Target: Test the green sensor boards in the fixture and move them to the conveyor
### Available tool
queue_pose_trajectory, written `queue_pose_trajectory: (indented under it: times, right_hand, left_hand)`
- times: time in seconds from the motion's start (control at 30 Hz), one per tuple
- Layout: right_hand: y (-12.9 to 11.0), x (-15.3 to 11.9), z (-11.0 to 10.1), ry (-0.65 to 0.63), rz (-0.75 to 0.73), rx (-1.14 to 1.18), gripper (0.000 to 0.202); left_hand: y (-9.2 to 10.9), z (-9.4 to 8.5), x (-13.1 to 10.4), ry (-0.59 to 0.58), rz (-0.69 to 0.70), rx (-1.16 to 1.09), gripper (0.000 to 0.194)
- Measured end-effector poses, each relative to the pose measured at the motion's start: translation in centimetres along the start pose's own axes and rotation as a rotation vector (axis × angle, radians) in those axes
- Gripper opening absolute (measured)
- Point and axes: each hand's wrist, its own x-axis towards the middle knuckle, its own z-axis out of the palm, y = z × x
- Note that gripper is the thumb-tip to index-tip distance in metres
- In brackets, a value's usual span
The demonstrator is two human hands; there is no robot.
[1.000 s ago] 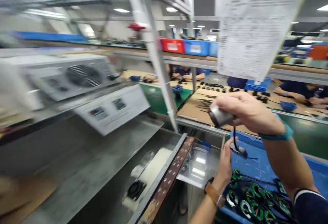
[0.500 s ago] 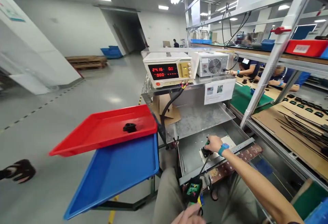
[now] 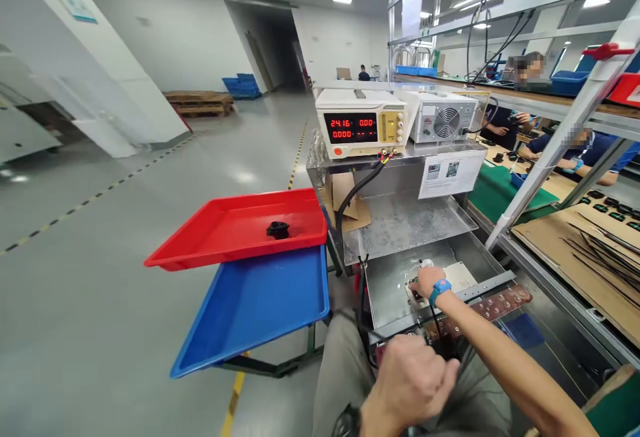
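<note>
One head-worn camera looks forward and down over the steel bench [image 3: 400, 224] from close above the person's lap (hands nearest, bottom edge), the factory floor stretching away left.

Shelf [image 3: 400, 224] overhead (cables [image 3: 350, 200] leftward)

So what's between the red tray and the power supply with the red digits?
Head view: only bare grey floor separates the red tray from the power supply.

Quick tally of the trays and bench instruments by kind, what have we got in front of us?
Red plastic tray: 1
Blue plastic tray: 1
Cream power supply with red digital readout: 1
Grey metal box with round fan grille: 1
Total: 4
</note>
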Motion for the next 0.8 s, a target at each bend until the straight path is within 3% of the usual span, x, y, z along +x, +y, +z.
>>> queue_pose_trajectory:
  times: [0.1, 0.23, 0.3, 0.37, 0.47, 0.5, 0.57, 0.67, 0.73, 0.8]
  right_hand:
    - [-1.7, -2.2, -1.3, -0.112, -0.032, 0.124, 0.052]
    - [-3.2, -6.3, -1.3, -0.467, -0.053, 0.873, 0.057]
    - [-3.2, -8.2, -1.2, -0.487, -0.010, 1.089, 0.062]
    - [-2.9, -9.8, -1.4, -0.426, -0.012, 1.166, 0.063]
    - [-2.2, -12.0, -2.0, -0.390, -0.009, 1.233, 0.059]
    - [-2.0, -12.7, -2.1, -0.401, -0.005, 1.250, 0.057]
    - [-1.8, -13.7, -1.9, -0.448, -0.004, 1.281, 0.053]
    - [-1.6, -14.6, -0.6, -0.502, -0.041, 1.295, 0.050]
    - [-1.5, -15.0, 0.3, -0.485, -0.065, 1.266, 0.049]
    - [-1.5, -15.5, 0.9, -0.385, -0.094, 1.119, 0.043]
  left_hand:
    - [-0.2, 3.8, 1.0, -0.100, 0.272, 0.146, 0.042]
    - [0.1, 7.9, 0.8, -0.176, 0.439, -0.011, 0.043]
    - [0.4, 8.5, -0.2, -0.161, 0.429, -0.168, 0.044]
    - [0.4, 7.9, -1.5, 0.055, 0.207, -0.378, 0.048]
    - [-0.6, 5.4, -2.9, 0.563, -0.490, -0.650, 0.034]
    - [-1.0, 4.4, -3.1, 0.651, -0.686, -0.725, 0.027]
    - [-1.9, 2.7, -2.9, 0.608, -0.893, -0.894, 0.035]
    - [-2.6, 1.4, -2.6, 0.407, -0.880, -1.128, 0.041]
    - [-2.6, 1.3, -2.9, 0.368, -0.910, -1.259, 0.040]
    - [-2.5, 1.5, -3.6, 0.364, -0.989, -1.386, 0.039]
